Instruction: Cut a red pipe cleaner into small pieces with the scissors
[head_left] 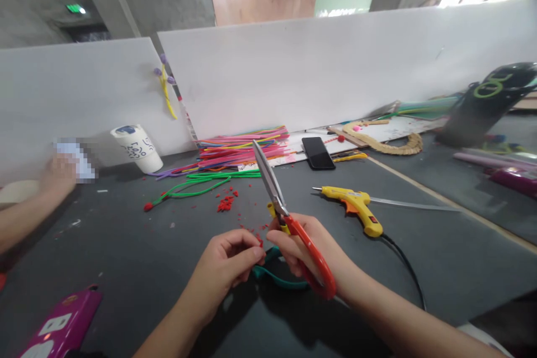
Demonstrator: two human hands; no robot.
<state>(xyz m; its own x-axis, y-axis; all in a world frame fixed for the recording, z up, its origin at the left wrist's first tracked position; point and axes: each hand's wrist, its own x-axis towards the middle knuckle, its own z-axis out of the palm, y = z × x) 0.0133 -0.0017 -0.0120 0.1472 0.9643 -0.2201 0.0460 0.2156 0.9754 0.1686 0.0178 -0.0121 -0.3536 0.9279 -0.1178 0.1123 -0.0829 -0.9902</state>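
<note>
Gripping red-handled scissors in right hand, left hand pinching small red scrap.

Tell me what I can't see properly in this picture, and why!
All in the head view:
What the left hand pinches: its own fingers cover it; only a red bit shows.
What the other person's hand holds: pixelated.
The writing on the white cup: too small and blurry.
The purple case: cut off by the bottom edge.
The black cord's far end: hidden behind the right forearm.
</note>
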